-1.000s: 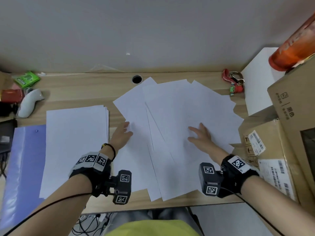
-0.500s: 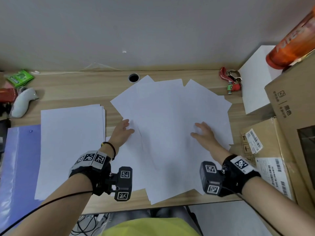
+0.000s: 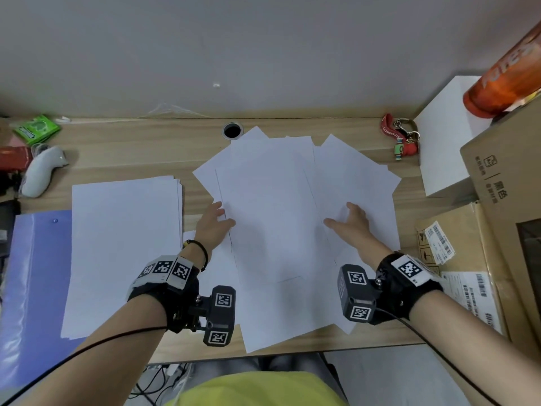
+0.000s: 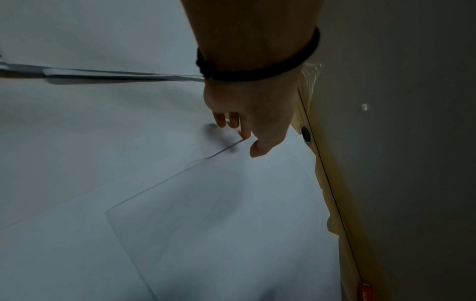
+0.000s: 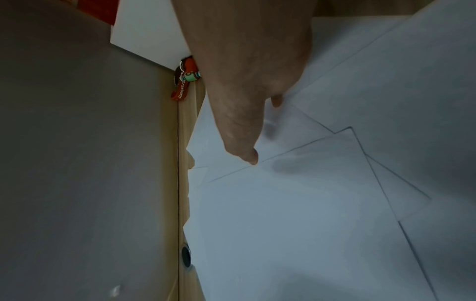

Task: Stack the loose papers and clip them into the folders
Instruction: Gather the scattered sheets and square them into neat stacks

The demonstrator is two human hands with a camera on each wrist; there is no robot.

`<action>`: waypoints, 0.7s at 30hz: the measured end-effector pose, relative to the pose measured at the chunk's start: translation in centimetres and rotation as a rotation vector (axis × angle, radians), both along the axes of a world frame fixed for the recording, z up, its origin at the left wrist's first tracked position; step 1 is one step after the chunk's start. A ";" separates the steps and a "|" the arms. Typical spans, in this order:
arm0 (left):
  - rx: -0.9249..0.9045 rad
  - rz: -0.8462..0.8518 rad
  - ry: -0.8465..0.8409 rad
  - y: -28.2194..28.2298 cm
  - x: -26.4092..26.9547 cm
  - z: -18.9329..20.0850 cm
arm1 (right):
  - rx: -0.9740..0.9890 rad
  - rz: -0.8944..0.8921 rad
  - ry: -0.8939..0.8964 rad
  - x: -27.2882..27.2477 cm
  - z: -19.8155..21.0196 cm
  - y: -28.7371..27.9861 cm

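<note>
Several loose white sheets (image 3: 275,218) lie fanned and overlapping in the middle of the wooden desk (image 3: 140,153). My left hand (image 3: 215,222) rests flat on their left edge, fingers straight, thumb on the top sheet (image 4: 206,213). My right hand (image 3: 349,219) presses flat on the right part of the sheets (image 5: 296,213), fingers spread. A squared stack of paper (image 3: 123,244) lies to the left. It overlaps a blue folder (image 3: 32,276) at the desk's left edge.
Cardboard boxes (image 3: 497,224) crowd the right side, with an orange bottle (image 3: 506,74) on top and a white box (image 3: 448,142) behind. A red keychain (image 3: 399,139) lies near the back wall, and a cable hole (image 3: 232,130). A white controller (image 3: 41,171) and a green packet (image 3: 36,128) sit far left.
Both hands have drawn inward, sliding the fanned sheets together into a tighter, more overlapped pile. The spread to the right has narrowed.
</note>
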State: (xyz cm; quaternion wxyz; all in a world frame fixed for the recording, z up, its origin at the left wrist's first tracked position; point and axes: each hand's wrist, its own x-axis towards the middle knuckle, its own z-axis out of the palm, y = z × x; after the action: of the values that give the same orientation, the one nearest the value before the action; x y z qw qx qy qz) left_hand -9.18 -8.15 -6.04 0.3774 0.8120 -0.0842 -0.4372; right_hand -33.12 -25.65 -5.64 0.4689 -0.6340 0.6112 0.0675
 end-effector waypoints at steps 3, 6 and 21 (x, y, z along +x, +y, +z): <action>0.075 -0.017 -0.079 -0.2 0.0 -0.2 | -0.048 -0.016 0.031 0.7 -0.2 -0.3; 0.087 -0.028 -0.071 0.1 0.2 -0.2 | -0.074 -0.046 0.006 1.3 -0.1 -1.6; 0.048 0.033 0.083 -0.3 0.1 0.2 | 0.223 -0.006 -0.070 3.1 -0.5 1.2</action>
State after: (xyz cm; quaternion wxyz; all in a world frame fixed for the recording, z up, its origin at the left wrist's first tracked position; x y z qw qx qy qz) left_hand -9.05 -8.48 -5.80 0.3682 0.8031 -0.0446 -0.4663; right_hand -30.04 -24.47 -6.11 0.5577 -0.5781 0.5851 0.1114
